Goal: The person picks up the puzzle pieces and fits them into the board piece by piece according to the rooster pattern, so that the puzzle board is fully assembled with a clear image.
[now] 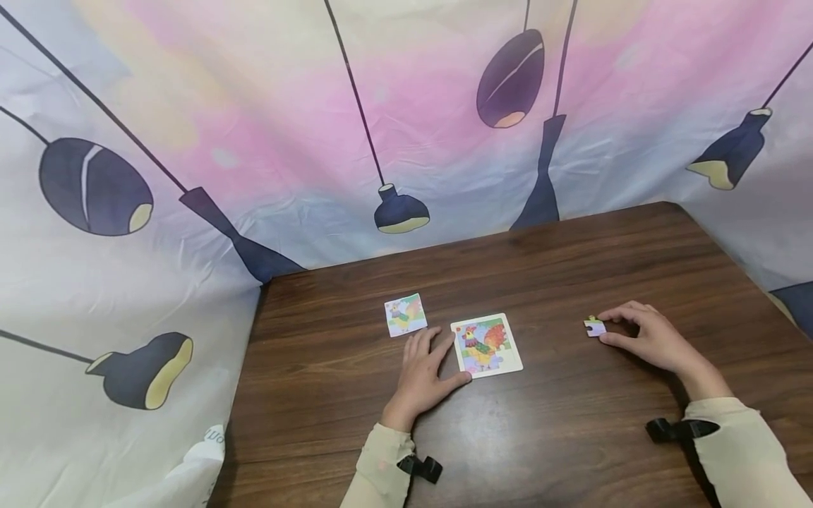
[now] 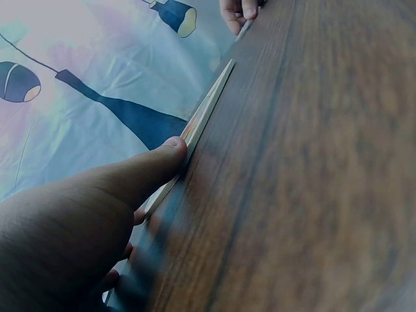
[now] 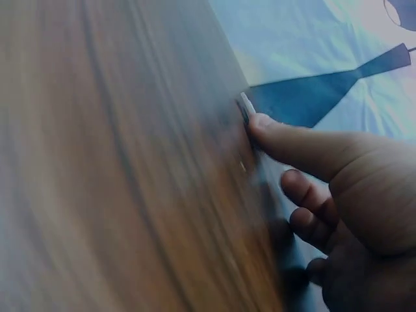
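A square jigsaw puzzle with a rooster picture and a pale frame (image 1: 514, 361) lies flat on the table. At its lower right, bare pale backing shows beside the joined pieces. My left hand (image 1: 420, 375) rests at the puzzle's left side, fingers fairly straight, thumb along the near edge. In the left wrist view the thumb (image 2: 170, 151) touches the frame's rim. Well to the right, my right hand (image 1: 654, 337) pinches a puzzle piece (image 1: 595, 328), lilac with a yellow-green tab, between thumb and forefinger. The right wrist view shows this piece (image 3: 247, 103) edge-on at the thumb tip.
A small picture card (image 1: 405, 315) with the same rooster lies left of the puzzle, just beyond the left fingertips. The dark wooden table (image 1: 330, 395) ends at a cloth backdrop (image 1: 286, 141) printed with lamps. Each wrist carries a black strap mount (image 1: 422, 467).
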Demonstrator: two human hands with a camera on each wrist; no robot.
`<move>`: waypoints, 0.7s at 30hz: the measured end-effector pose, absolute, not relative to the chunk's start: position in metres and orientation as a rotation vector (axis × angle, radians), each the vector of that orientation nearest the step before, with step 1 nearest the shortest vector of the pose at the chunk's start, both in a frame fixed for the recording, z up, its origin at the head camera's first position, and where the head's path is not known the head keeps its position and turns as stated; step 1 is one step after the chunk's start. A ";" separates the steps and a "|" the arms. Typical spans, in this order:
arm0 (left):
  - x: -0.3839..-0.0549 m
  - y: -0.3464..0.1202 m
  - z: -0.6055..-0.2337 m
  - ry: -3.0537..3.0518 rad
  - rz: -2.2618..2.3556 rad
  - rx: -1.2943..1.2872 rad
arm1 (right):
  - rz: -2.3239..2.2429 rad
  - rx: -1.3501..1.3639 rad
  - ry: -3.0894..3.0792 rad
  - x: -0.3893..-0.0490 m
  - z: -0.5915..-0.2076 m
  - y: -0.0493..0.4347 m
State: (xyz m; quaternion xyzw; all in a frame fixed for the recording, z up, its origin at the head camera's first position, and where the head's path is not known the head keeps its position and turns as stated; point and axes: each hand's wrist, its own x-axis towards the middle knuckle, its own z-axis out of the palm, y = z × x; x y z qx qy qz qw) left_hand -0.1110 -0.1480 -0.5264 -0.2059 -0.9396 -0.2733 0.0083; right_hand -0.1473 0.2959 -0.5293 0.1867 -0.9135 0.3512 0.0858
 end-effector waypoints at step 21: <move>-0.111 -0.146 -0.527 -2.959 -0.815 -0.622 | 1.287 0.825 -2.641 -0.145 -0.530 0.188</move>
